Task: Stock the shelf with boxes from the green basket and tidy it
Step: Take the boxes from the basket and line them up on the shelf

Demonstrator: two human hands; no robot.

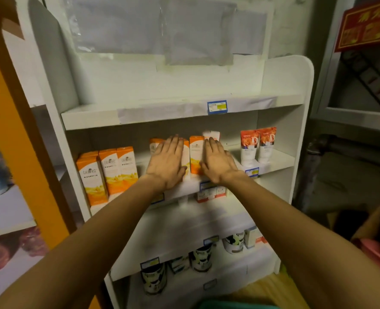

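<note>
A white shelf unit (282, 161) holds orange-and-white boxes on its second shelf. Three of these boxes (108, 172) stand together at the left. Another group of orange boxes (196, 152) stands in the middle. My left hand (167, 163) lies flat with fingers spread against the fronts of the middle boxes. My right hand (216, 162) presses flat on the same group just to the right. Neither hand grips anything. A sliver of the green basket (235, 305) shows at the bottom edge.
Two red-and-white tubes (258, 146) stand at the right of the same shelf. Black-and-white cans (202, 257) line the lower shelves. An orange post (17, 134) stands at left, a cardboard box (371, 226) on the floor at right. The top shelf (162, 117) is bare.
</note>
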